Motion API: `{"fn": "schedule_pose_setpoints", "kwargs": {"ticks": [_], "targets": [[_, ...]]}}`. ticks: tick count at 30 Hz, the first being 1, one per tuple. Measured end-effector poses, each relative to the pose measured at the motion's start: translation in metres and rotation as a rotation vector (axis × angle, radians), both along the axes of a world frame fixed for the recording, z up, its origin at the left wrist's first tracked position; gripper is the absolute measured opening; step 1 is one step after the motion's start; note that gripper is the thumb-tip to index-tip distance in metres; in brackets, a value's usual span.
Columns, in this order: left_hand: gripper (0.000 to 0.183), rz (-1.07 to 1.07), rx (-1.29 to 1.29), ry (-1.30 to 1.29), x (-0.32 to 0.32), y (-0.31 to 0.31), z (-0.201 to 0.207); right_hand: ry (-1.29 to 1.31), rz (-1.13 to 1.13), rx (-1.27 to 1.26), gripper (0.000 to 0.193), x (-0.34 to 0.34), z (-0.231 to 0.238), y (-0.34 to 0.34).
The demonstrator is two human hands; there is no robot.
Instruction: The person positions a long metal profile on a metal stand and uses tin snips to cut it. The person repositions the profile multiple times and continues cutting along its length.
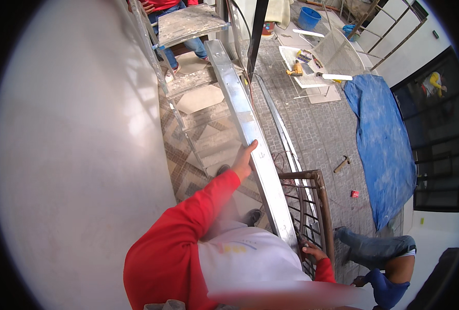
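Observation:
A long silvery metal channel [247, 129] runs slanting from the stepladder down toward my body. My left hand [244, 161] grips it near the middle, with the thumb lying on its upper face. Close to the channel's lower end, my right hand [314, 251] is closed beside the brown metal railing [320, 194]. Something small and dark shows at its fingers, but I cannot make out what it is. Beyond the channel's far end stands the paint-spattered stepladder [191, 23], with another person in a red top and jeans behind it.
A white mesh chair [338, 54] carries a yellow power drill [295, 68] and other tools. A hammer [341, 164] and a small red box [354, 194] lie on the paving by a blue tarp [384, 139]. Another person bends at the lower right. A white wall [85, 155] rises on the left.

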State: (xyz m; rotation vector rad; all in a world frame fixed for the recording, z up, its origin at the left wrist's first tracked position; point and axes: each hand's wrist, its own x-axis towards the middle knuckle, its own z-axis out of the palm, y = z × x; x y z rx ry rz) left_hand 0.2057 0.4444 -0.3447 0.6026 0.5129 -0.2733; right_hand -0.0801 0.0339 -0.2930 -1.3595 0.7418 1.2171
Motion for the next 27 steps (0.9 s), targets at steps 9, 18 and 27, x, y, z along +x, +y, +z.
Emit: {"fn": "schedule_pose_setpoints", "kwargs": {"ticks": [9, 18, 27], "targets": [[0.097, 0.123, 0.002, -0.001, 0.049, 0.078, -0.047, 0.056, 0.055, -0.079, 0.096, 0.01, 0.023, 0.017], [0.104, 0.553, -0.096, -0.078, 0.236, 0.185, -0.084, 0.123, 0.036, -0.074, 0.101, 0.013, 0.029, 0.021], [0.067, 0.663, -0.066, -0.043, 0.274, 0.186, -0.104, 0.093, 0.019, -0.096, 0.102, 0.013, 0.031, 0.037]]}}
